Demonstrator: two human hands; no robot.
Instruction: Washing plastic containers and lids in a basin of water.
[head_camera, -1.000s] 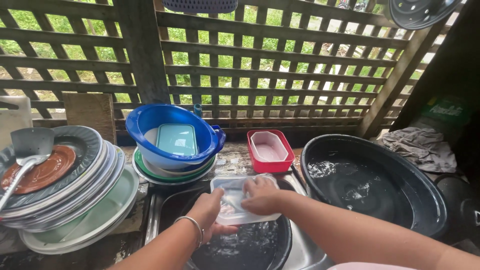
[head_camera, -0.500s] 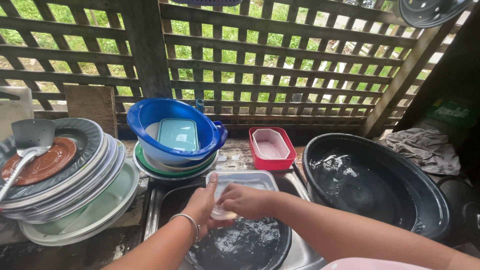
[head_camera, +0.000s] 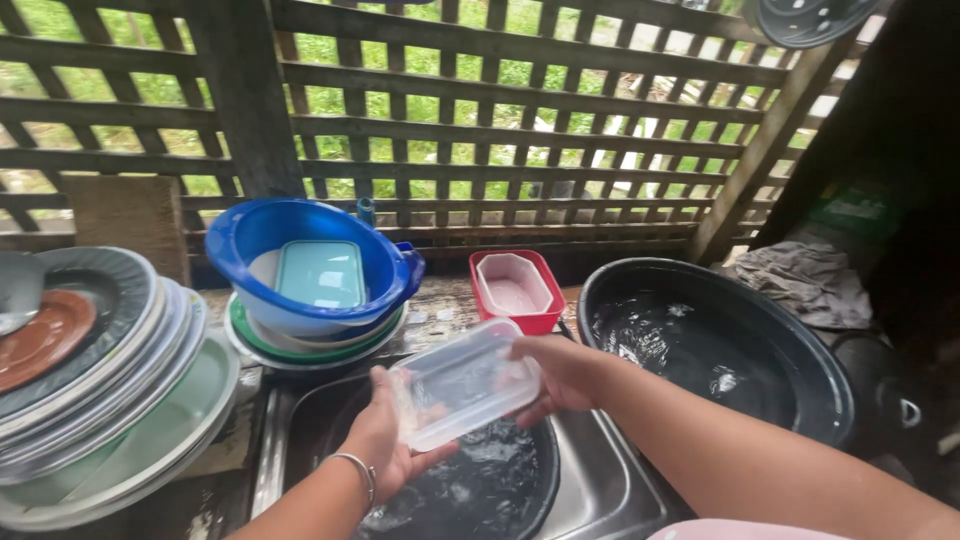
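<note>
Wooden lattice wall (head_camera: 500, 110) behind steel sink (head_camera: 600, 490); both hands, left (head_camera: 385, 440) and right (head_camera: 560, 375), fingers gripping clear container (head_camera: 462, 385); red tub (head_camera: 515, 288) at 1 o'clock.

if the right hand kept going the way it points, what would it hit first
The right hand points left and already touches the clear plastic container; beyond that, probably the left hand gripping its other end.

Container (head_camera: 462, 384) over basin (head_camera: 480, 480), perhaps touching
</note>
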